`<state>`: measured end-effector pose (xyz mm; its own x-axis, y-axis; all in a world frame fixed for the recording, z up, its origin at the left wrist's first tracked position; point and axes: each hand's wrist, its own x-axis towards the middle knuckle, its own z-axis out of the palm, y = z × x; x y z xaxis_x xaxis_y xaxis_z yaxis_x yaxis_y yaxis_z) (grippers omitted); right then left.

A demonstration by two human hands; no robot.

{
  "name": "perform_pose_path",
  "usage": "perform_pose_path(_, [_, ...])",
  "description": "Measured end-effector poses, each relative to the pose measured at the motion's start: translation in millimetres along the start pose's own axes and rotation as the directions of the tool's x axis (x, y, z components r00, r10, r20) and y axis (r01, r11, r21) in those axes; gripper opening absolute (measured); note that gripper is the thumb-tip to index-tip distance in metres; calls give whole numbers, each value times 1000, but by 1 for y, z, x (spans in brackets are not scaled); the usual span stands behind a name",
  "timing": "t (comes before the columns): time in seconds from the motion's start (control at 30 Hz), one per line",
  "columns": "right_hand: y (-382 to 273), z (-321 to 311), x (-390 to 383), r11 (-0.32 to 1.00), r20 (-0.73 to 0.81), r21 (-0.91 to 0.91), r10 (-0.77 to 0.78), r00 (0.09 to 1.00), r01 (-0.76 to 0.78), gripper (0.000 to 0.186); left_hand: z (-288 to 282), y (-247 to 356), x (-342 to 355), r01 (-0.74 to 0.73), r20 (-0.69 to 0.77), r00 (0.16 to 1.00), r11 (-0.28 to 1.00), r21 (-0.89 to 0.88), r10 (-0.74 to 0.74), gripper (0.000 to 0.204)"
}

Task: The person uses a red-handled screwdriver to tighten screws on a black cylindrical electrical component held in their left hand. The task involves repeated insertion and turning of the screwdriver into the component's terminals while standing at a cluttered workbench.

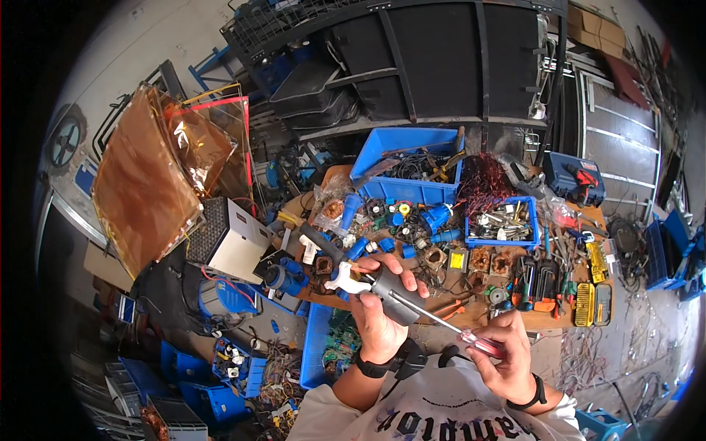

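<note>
My left hand is wrapped round a dark grey cylindrical device, holding it up in front of my chest. A white fork-shaped part and a black handle-like bar stick out at its upper left; I cannot tell what kind of device it is. My right hand grips the red and clear handle of a screwdriver. The metal shaft slants up and left across the cylinder, and its tip lies near my left fingers, where contact is hard to see.
The wooden bench carries blue plastic fittings, copper-wound motor parts and hand tools. Beyond stand a large blue crate of cables and a smaller blue tray of metal pieces. A yellow bit set lies right. Several blue bins stand lower left.
</note>
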<state>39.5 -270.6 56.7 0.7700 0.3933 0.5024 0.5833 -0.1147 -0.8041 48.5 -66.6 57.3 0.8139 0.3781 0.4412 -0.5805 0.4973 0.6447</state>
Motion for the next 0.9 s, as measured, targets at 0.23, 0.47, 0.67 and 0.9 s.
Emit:
perform_pose_path(0.23, [-8, -4, 2, 947, 207, 15, 312, 927, -322, 30, 1, -2, 0, 7, -4, 1000, 1000, 9, -7, 49])
perform_pose_path(0.47, [0, -9, 6, 979, 225, -34, 206, 953, -203, 28, -2, -5, 0, -17, -41, 999, 994, -104, 13, 51])
perform_pose_path(0.67, [10, -1, 6, 997, -50, -47, -57, 997, 55, 30, -2, -5, 1, 25, 3, 1000, 999, -33, -25, 56])
perform_pose_path(0.9, [16, -8, -2, 999, -123, 19, -23, 992, 26, 30, -10, -1, 6, 67, -42, 997, 995, -68, -70, 61])
